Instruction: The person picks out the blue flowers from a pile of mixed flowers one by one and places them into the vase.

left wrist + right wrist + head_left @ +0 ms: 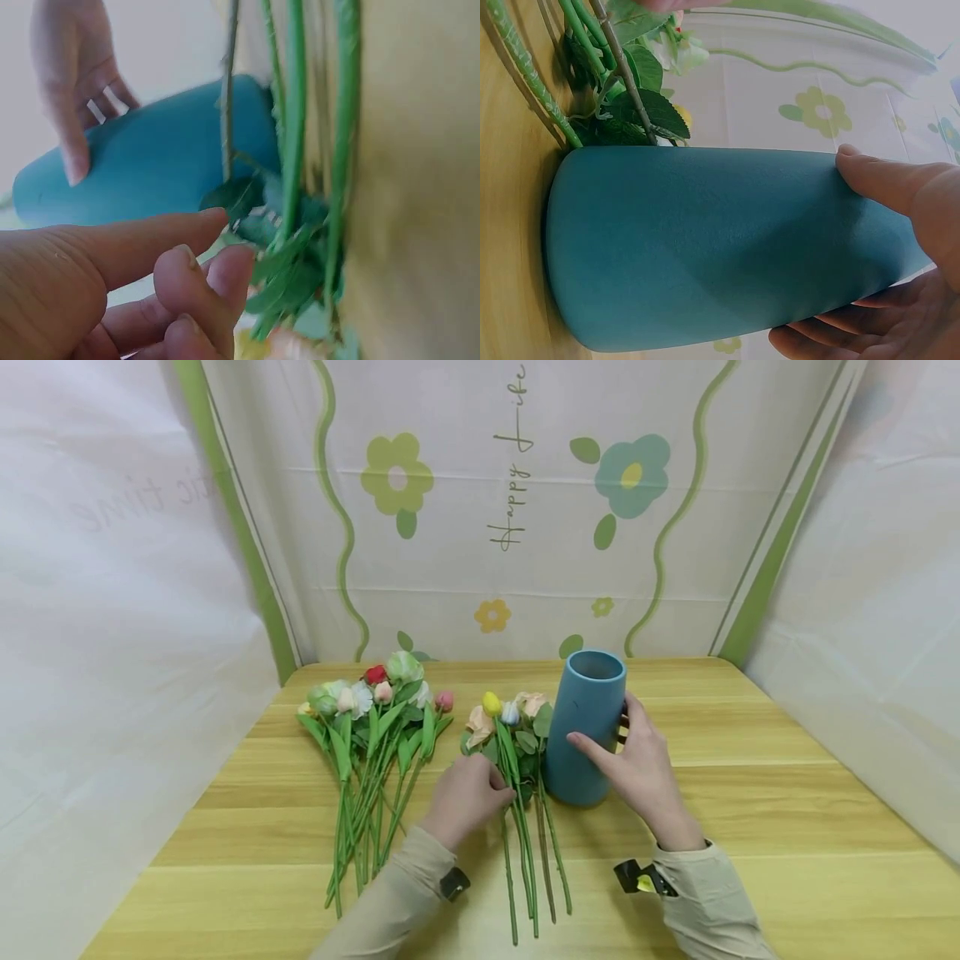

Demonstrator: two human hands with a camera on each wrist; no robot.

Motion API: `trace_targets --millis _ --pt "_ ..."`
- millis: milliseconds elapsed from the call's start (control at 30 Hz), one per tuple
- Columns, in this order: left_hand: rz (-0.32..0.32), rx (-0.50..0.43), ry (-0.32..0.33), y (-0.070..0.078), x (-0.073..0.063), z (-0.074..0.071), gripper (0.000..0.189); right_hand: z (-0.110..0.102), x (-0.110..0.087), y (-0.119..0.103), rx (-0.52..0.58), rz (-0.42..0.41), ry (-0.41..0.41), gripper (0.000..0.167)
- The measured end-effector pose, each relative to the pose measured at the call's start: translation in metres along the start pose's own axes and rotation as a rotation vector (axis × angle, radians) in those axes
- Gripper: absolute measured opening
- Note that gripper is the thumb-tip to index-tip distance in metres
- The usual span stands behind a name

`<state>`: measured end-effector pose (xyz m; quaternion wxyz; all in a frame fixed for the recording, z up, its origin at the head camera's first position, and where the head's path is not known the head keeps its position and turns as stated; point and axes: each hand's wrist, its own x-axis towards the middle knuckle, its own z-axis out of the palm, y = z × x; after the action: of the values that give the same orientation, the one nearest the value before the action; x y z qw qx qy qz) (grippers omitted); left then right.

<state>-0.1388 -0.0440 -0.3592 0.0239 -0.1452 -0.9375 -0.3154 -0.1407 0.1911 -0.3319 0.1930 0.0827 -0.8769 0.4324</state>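
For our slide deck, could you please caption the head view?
Right hand grips a blue vase; left hand is beside tulip and rose stems.

Left hand (468, 795): fingers (193, 291) loosely bent, one digit (161, 234) straighter than the rest.
Right hand (645, 764): thumb (881, 181) spread wide apart from curved fingers.
Left forearm (393, 893): slanting inward.
Right forearm (708, 897): also slanting inward.

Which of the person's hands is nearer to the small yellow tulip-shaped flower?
Left. The left hand is on the near side of the flower, by the slim green stems; the right hand is farther to its right, gripping the tall blue tapered vase.
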Motion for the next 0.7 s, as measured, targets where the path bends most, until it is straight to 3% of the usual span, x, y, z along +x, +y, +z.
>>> trace_targets --millis 100,200,367,533,700 --pt "-0.027 0.015 0.019 -0.002 -0.001 -0.016 0.043 0.0 0.0 0.0 -0.002 0.003 0.001 0.098" --pt "-0.096 0.051 0.04 -0.008 -0.003 -0.034 0.043 0.001 0.0 0.0 -0.006 0.003 0.003 0.098" --pt "-0.203 0.145 0.092 -0.031 -0.002 -0.063 0.047 0.001 0.001 0.001 -0.012 -0.002 0.008 0.098" --pt "-0.273 0.182 0.06 -0.058 -0.006 -0.085 0.051 0.002 0.0 0.002 -0.006 -0.005 0.003 0.098" --pt "-0.297 0.167 0.027 -0.075 -0.011 -0.093 0.051 0.001 0.0 0.0 -0.004 -0.001 0.008 0.098"
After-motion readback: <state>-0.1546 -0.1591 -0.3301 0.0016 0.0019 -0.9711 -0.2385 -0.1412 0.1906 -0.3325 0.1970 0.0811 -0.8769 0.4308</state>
